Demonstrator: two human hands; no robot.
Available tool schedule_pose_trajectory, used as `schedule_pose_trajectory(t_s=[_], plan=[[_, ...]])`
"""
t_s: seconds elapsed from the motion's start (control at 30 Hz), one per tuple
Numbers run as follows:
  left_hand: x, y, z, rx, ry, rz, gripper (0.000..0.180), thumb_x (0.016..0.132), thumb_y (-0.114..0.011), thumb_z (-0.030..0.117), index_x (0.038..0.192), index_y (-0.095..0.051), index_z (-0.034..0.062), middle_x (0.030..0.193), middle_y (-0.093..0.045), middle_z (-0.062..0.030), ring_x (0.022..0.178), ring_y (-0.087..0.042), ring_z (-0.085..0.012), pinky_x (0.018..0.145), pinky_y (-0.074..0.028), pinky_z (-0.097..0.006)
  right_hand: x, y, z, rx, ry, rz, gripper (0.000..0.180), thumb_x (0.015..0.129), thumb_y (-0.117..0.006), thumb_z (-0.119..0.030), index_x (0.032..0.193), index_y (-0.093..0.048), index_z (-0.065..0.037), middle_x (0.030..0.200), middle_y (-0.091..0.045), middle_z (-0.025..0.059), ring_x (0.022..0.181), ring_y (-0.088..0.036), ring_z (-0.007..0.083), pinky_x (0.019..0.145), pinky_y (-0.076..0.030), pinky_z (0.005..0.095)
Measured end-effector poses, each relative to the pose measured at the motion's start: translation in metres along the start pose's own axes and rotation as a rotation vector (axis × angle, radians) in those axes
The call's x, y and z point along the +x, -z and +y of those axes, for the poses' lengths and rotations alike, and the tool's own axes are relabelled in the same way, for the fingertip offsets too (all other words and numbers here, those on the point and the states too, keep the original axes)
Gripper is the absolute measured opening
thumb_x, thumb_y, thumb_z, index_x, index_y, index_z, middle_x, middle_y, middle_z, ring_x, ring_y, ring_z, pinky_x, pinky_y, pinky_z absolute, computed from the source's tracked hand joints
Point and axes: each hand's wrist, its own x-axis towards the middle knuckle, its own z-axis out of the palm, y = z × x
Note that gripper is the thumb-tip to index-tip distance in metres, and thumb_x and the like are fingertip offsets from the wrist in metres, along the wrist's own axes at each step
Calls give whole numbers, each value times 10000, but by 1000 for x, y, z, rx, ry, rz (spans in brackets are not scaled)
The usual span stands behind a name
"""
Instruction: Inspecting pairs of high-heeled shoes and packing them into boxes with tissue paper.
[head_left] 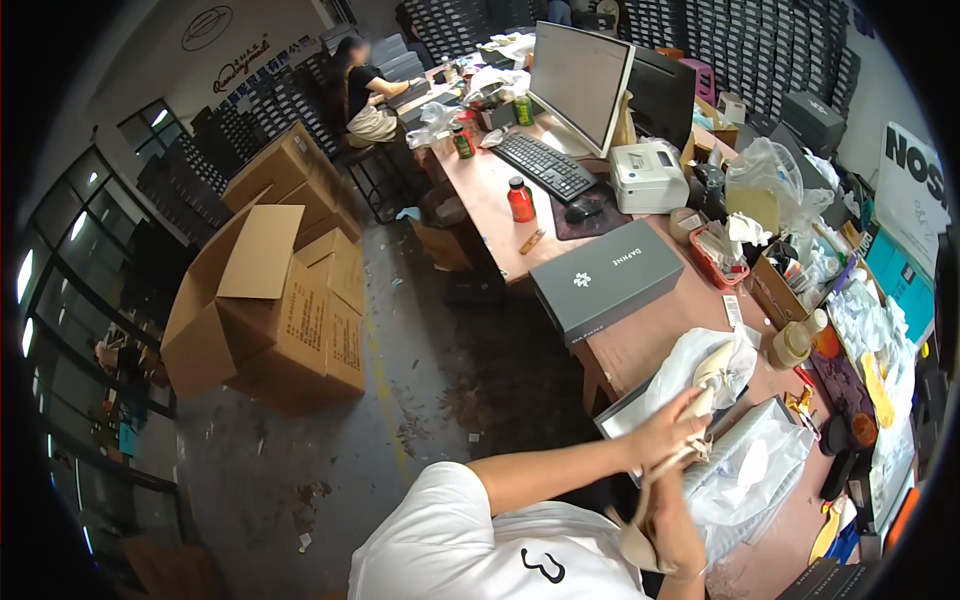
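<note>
My left hand (668, 432) is closed round a beige strappy shoe (712, 372), its pointed end up against white tissue paper (685, 358). Just below, my right hand (672, 515) is closed on a second beige piece (637, 545) that looks like another shoe, hanging beside my wrist. A thin beige strap (660, 466) runs between the two hands. The right fingertips are partly hidden. Under the hands lies an open shoe box (622, 412), mostly covered by paper and my arm. White tissue (750, 470) fills another open box to the right.
A closed dark grey shoe box (610, 275) lies farther up the table. Beyond it are a red bottle (521, 200), keyboard (545, 165), monitor (582, 85) and label printer (648, 178). Clutter lines the right side. Large cartons (270, 310) stand left; a person (368, 95) sits far off.
</note>
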Motion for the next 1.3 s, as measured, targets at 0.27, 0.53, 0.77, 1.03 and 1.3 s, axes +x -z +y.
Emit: schedule_pose_trajectory(t_s=[0.27,0.53,0.77,1.03,1.3], plan=[[4,-11,-36,-173,185,49,542,972,-509,329,1402,-296,77,1118,-514,-57,1000,-523,-124,887,-442,-286,-1,-4,30,77,-550,271,662,987,-285,-466,1311,-325,110,1265,-443,298,1161,-444,404,1016,-319,434],[1,-21,-19,29,149,-66,642,957,-542,331,1443,-239,42,1272,-441,-95,1164,-432,-144,977,-378,-286,-12,-20,24,-117,-317,491,721,962,-354,-505,1324,-334,118,1350,-323,339,1257,-321,476,1077,-223,462],[14,-5,-35,155,82,-173,525,937,-579,250,1367,-373,29,1151,-535,-75,985,-543,-118,826,-481,-275,-57,-28,-3,-95,-277,116,830,877,-541,-469,1402,-241,99,1433,-201,355,1359,-178,483,1129,-132,467],[-74,-20,-46,-263,343,94,548,987,-465,215,1449,-202,83,1344,-435,-112,1232,-455,-229,1030,-385,-363,-51,-21,-7,-142,-172,386,475,909,-528,-335,1191,-511,47,1184,-526,216,1143,-475,345,968,-356,429],[-30,-12,-31,-360,499,-73,543,955,-362,442,1320,-413,43,1088,-598,-181,904,-636,-243,716,-566,-334,-84,101,33,-1214,-437,527,496,741,-636,-4,1220,-563,-109,1257,-537,119,1161,-497,330,990,-375,445]])
